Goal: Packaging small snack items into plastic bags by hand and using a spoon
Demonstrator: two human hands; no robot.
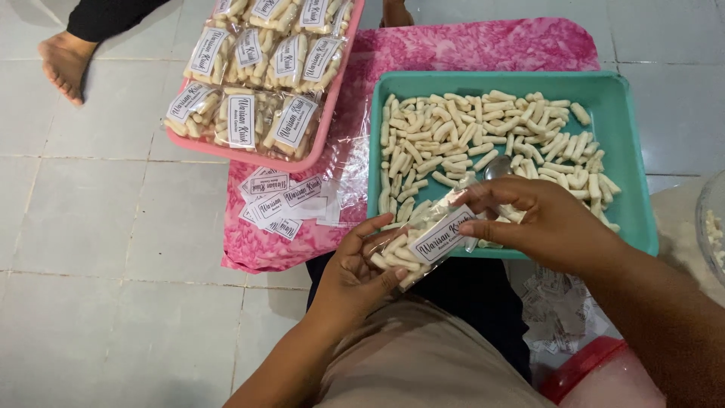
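teal tray [630, 151] | pale cream sticks [468, 136] | pink tray [317, 147] | pink-and-white mottled cloth [483, 45] | white labels [276, 200], black script | pale grey tiles [113, 227]

Both arms bare to the edge of view, no sleeves showing. Left hand [355, 276] and right hand [547, 223]: no rings, watch or gloves visible; fingers [495, 195] bare, nails short, no polish seen. Lap covered w/ plain beige-grey smooth cloth garment [423, 363], no print. Dark navy/black cloth [472, 298] shows just beyond it, over the legs; can't tell if it's the same piece of clothing.
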